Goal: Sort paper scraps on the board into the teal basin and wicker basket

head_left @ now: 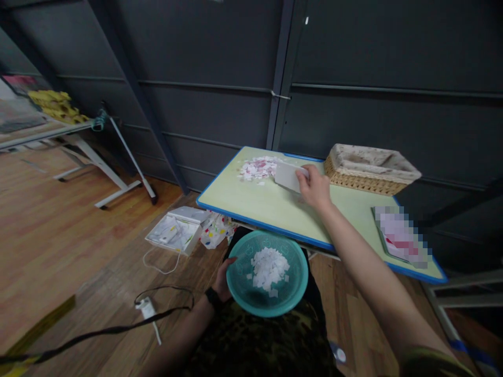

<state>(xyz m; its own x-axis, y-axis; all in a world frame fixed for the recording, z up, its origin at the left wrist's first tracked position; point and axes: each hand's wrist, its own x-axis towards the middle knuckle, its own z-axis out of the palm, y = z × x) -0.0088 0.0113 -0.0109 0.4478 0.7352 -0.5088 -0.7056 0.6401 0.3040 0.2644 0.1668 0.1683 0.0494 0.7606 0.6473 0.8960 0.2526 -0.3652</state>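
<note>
My left hand (222, 280) grips the left rim of a green plastic strainer basket (239, 283), which rests over my lap below the table edge. Inside the basket lies a heap of small white paper pieces (269, 267). Over the table, my right hand (314, 187) pinches a flat, light grey rectangular board (288, 175) by its right end. The board's left edge meets a pile of white and pink paper scraps (259, 167) on the tabletop. Whether the board touches the table along its whole lower edge I cannot tell.
The pale green table (239, 196) has a blue edge. A lined wicker basket (365, 173) stands at its back right, and a blurred-out flat item (401, 238) lies at the right. On the floor are an open white box (175, 233) and a power strip (148, 311) with cables.
</note>
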